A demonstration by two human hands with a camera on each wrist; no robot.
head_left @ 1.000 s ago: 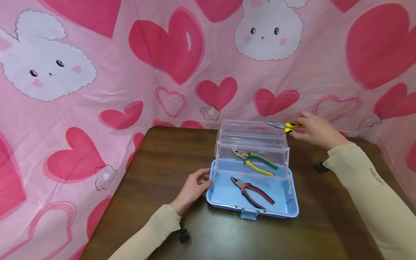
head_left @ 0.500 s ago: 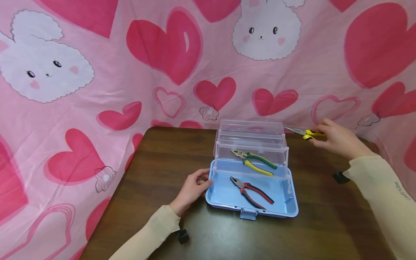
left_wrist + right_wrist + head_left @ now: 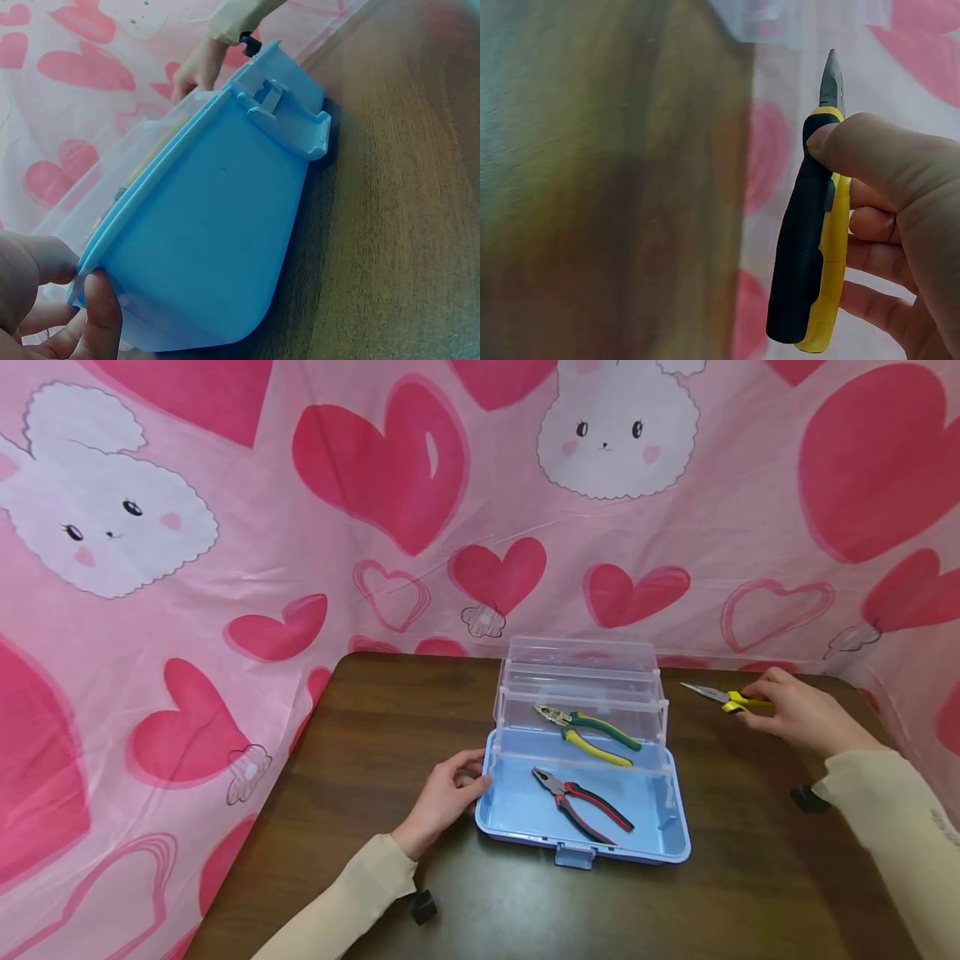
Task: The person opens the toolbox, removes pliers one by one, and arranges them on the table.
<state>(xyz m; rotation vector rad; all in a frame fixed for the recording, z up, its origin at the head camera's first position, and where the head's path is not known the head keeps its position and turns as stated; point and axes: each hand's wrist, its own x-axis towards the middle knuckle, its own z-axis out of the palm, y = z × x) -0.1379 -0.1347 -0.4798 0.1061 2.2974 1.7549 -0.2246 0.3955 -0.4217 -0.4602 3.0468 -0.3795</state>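
My right hand [image 3: 806, 717] grips needle-nose pliers [image 3: 810, 232] by their black and yellow handles, to the right of the toolbox. The thumb lies near the pivot and the slim metal tips point left, towards the box. At the left side of the blue toolbox [image 3: 585, 842], my left hand [image 3: 444, 797] pinches the rim between thumb and fingers. Inside the box lie pliers with red and black handles [image 3: 597, 808]. Behind them, pliers with green and yellow handles [image 3: 600, 743] rest on a clear tray.
Clear plastic tiers and a lid [image 3: 581, 653] stand raised at the back of the toolbox. A blue latch [image 3: 574, 856] hangs down at its front. The brown wooden table [image 3: 405, 702] ends at a pink curtain [image 3: 420, 585] printed with hearts and rabbits.
My right hand has carried the needle-nose pliers from above the raised lid rightward and down, over the table. The left hand stays at the toolbox rim.
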